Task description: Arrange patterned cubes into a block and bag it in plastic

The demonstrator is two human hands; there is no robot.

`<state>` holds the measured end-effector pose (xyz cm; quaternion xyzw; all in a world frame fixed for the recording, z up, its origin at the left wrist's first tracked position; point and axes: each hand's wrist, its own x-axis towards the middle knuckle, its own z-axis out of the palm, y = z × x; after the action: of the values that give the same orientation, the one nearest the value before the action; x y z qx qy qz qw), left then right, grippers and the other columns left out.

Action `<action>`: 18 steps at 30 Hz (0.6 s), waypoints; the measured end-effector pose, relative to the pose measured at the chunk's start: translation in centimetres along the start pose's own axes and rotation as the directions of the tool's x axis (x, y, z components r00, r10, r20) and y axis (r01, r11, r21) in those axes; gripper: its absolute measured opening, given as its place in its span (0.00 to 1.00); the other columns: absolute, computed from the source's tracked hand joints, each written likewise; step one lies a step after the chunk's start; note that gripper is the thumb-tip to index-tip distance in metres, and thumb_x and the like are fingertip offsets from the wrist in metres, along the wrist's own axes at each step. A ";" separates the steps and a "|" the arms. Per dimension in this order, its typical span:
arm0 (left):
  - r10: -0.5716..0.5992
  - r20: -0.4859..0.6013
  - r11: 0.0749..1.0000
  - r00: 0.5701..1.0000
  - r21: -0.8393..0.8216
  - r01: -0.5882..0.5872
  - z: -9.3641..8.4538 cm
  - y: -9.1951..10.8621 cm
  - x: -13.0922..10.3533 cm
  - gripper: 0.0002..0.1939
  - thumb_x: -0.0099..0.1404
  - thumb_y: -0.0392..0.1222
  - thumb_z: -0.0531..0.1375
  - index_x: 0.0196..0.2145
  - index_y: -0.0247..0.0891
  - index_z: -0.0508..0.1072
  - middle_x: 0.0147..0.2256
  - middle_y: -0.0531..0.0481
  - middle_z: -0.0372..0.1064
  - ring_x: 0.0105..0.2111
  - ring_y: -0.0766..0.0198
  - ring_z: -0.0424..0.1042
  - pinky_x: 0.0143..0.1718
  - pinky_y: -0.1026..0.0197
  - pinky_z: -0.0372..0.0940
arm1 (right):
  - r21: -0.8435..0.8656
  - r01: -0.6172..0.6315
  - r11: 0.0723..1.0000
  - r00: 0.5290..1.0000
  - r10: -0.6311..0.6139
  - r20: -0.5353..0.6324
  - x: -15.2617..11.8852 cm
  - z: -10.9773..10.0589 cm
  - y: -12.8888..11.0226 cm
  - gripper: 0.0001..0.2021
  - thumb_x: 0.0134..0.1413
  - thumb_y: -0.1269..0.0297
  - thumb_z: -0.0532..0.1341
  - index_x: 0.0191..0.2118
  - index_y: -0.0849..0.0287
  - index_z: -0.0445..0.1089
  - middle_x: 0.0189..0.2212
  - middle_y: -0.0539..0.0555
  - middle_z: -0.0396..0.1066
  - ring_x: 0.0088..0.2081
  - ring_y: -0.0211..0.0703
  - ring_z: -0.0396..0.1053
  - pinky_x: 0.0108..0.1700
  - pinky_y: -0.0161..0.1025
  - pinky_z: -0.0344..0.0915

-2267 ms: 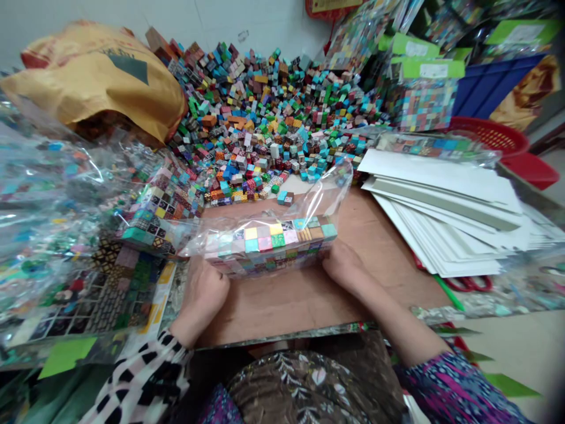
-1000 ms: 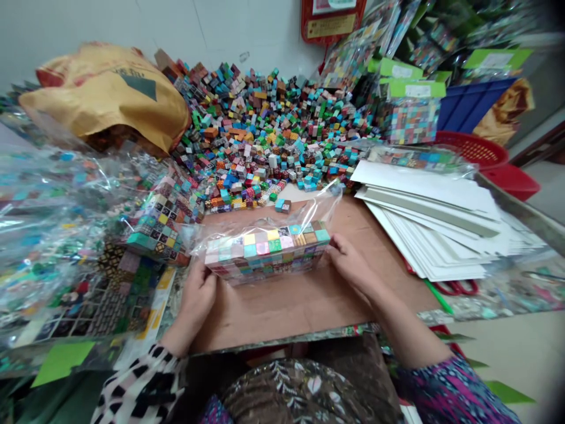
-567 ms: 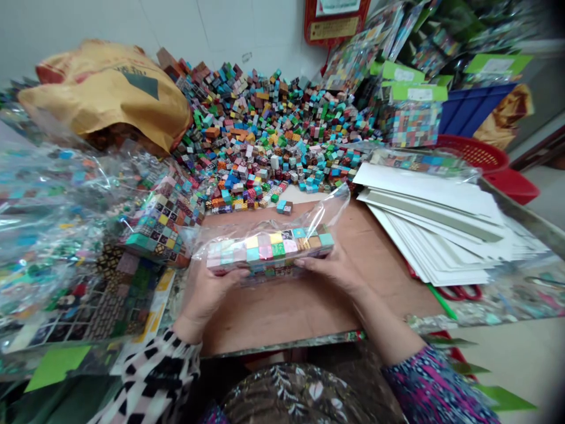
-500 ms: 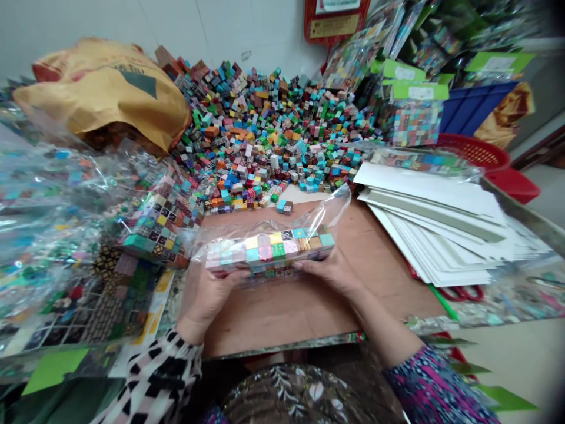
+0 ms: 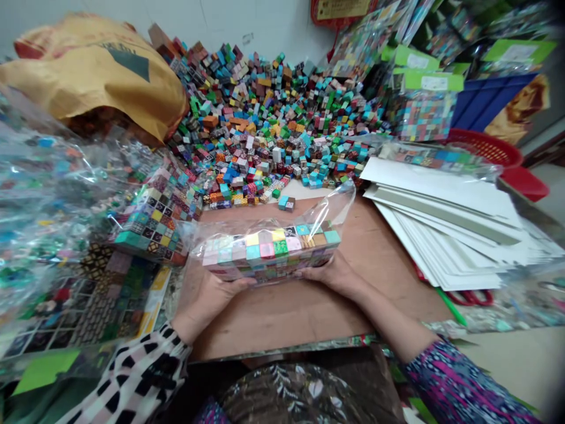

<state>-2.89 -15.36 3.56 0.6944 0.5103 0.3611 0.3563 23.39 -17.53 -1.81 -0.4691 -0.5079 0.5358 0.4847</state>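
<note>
Left hand (image 5: 207, 300) and right hand (image 5: 338, 275) each cup one end of the clear plastic bag of small coloured cubes (image 5: 269, 252), grip curled underneath so the block stays packed; it hovers over the brown surface (image 5: 309, 306); one bag, two hands; loose cube heap (image 5: 273, 112) at 12 o'clock.

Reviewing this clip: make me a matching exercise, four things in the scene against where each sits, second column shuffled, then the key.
Things:
1. bag of cubes
2. white sheets
3. yellow sack
4. loose cubes

Places:
A. heaped against the back wall
B. stacked on the right of the board
C. far left, behind the clear packs
D. between the left hand and right hand

Pairs: 1-D, 2-B, 3-C, 4-A
</note>
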 end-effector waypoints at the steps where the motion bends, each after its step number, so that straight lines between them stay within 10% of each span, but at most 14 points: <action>1: -0.016 0.015 1.000 1.000 -0.002 0.016 0.0 -0.2 0.0 0.09 0.45 0.43 0.71 0.27 0.41 0.79 0.39 0.45 0.80 0.45 0.48 0.76 0.53 0.45 0.68 | -0.010 0.008 1.000 1.000 -0.007 0.014 0.1 -0.2 0.1 0.27 0.34 0.59 0.76 0.45 0.56 0.71 0.45 0.56 0.77 0.46 0.51 0.74 0.53 0.54 0.69; 9: -0.124 0.185 0.991 0.975 0.063 0.114 -0.4 -2.5 -0.3 0.08 0.48 0.48 0.68 0.25 0.42 0.81 0.34 0.47 0.81 0.40 0.50 0.78 0.53 0.48 0.68 | -0.161 0.054 0.986 0.997 -0.044 0.069 0.0 -1.0 0.6 0.23 0.39 0.60 0.73 0.45 0.55 0.71 0.45 0.55 0.76 0.48 0.51 0.72 0.54 0.52 0.69; 18: 0.089 0.206 0.988 0.974 0.106 -0.112 -0.7 -3.5 -0.3 0.08 0.52 0.47 0.69 0.31 0.45 0.82 0.35 0.46 0.80 0.38 0.47 0.78 0.45 0.47 0.73 | -0.336 0.094 0.937 0.992 -0.058 0.115 -0.8 -2.2 -0.3 0.26 0.42 0.63 0.72 0.50 0.54 0.70 0.49 0.56 0.73 0.53 0.55 0.69 0.57 0.59 0.65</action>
<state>-5.11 -14.80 0.80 0.7719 0.4561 0.2762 0.3462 25.62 -18.09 -1.64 -0.4974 -0.6352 0.4443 0.3896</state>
